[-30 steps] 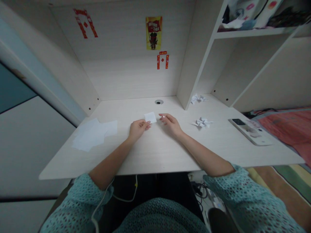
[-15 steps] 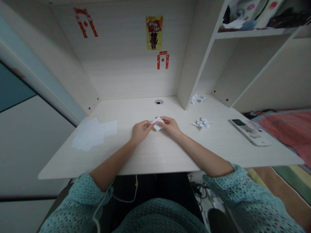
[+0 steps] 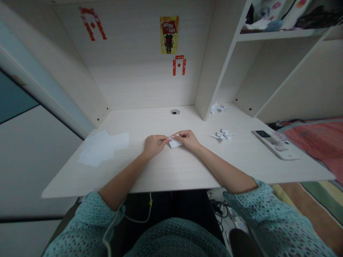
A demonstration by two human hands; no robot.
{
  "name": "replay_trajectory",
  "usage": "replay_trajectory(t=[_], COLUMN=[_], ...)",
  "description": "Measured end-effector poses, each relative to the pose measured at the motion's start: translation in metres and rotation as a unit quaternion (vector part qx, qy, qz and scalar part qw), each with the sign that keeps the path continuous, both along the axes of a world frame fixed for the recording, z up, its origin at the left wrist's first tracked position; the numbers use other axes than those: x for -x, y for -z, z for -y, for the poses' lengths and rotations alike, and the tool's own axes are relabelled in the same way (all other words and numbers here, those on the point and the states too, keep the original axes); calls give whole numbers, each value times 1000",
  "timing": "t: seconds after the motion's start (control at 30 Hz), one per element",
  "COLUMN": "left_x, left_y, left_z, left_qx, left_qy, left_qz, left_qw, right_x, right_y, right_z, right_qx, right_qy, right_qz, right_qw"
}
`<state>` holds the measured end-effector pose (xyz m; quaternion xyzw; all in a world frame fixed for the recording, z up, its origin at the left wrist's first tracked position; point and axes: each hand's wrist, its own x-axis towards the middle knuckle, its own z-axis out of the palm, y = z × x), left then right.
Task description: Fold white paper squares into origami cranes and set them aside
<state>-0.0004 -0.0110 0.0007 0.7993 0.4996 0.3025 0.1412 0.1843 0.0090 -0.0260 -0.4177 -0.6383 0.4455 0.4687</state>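
Observation:
A small folded piece of white paper (image 3: 175, 143) lies on the desk between my hands, pressed flat. My left hand (image 3: 154, 145) pinches its left corner between thumb and fingers. From the other side, my right hand (image 3: 188, 139) holds its upper edge with the fingertips. Most of the paper's fold is hidden by my fingers. Both forearms rest on the pale wood-grain desk (image 3: 171, 171).
Loose white paper sheets (image 3: 103, 148) lie to the left. Two folded paper figures (image 3: 222, 135) stand to the right, with another (image 3: 218, 109) further back beneath the shelf. A phone (image 3: 274, 144) lies at the right edge, beside a bed. A cable grommet (image 3: 175, 112) sits at the back.
The paper square, held flat at first, has been folded smaller and now lies lower on the desk. My hands have closed in on it from both sides and pinch it.

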Motion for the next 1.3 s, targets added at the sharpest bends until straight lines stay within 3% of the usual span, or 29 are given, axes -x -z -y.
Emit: replay_trajectory(t=[0.17, 0.53, 0.87, 1.0, 1.1, 1.17, 1.3], left_x=[2, 7, 6, 2, 1, 1, 0], left_y=[-2, -3, -7, -7, -1, 4, 9], left_z=[-1, -6, -3, 0, -4, -9, -16], left_qx=[1, -32, -93, -64, 14, 80, 202], left_qy=[-4, -3, 8, 4, 2, -3, 11], left_qz=[-8, -38, -108, -25, 82, 168, 311], left_qw=[1000, 999, 990, 998, 997, 983, 929], right_x=[-2, -4, 7, 8, 8, 7, 6], right_y=[2, 0, -4, -4, -4, -3, -1], right_z=[-2, -6, 7, 10, 10, 8, 1], right_qx=[-3, 38, -113, -113, -81, -64, -80], right_qy=[-11, -107, 18, -5, -4, 16, 52], right_qz=[-15, -73, 29, 7, -7, -11, -54], right_qw=[1000, 991, 993, 994, 997, 998, 994])
